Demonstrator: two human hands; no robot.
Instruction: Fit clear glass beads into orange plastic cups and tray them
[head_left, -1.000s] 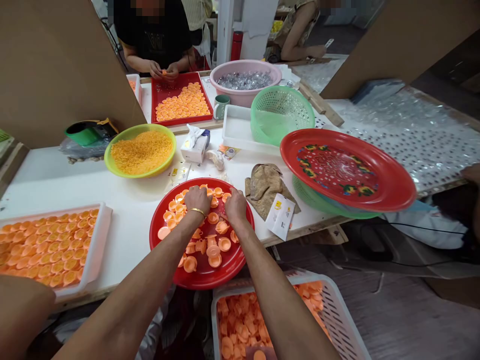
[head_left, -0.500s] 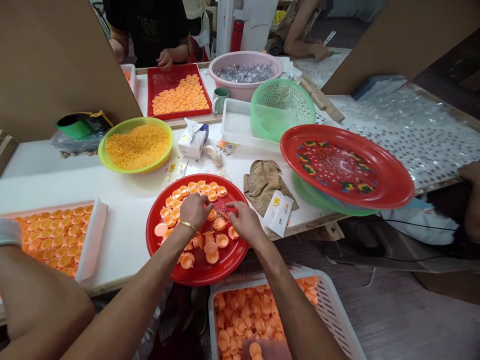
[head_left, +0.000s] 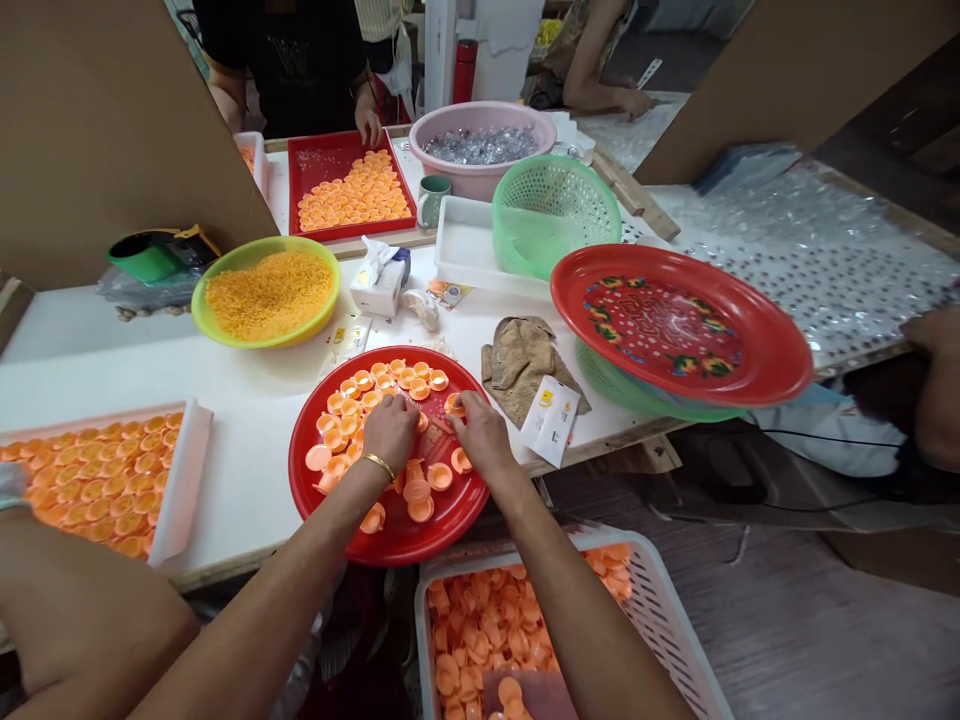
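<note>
In front of me a round red tray (head_left: 315, 395) carries many small orange plastic cups (head_left: 349, 407), several with flat round lids attached. Over the middle of the tray is my left hand (head_left: 391, 432), a gold bangle at its wrist. Its fingertips are pinched together, and what they hold is hidden. My right hand (head_left: 484, 435), above the tray's right side, grips an orange cup (head_left: 453, 404) between thumb and fingers. More orange pieces lie loose near the tray's front, partly behind my left hand.
A white basket (head_left: 660, 580) of orange pieces stands below the table edge. At left is a pale tray (head_left: 184, 480) of cups, with another person's arm beside it. Behind are a yellow bowl (head_left: 330, 300), brown cloth (head_left: 521, 365), red oval tray (head_left: 675, 320) and green basket (head_left: 555, 215).
My right hand has picked up an orange cup and closed its fingers on it. My left hand stays near the tray's middle. Across the table, a person's hand moved right over their red tray.
</note>
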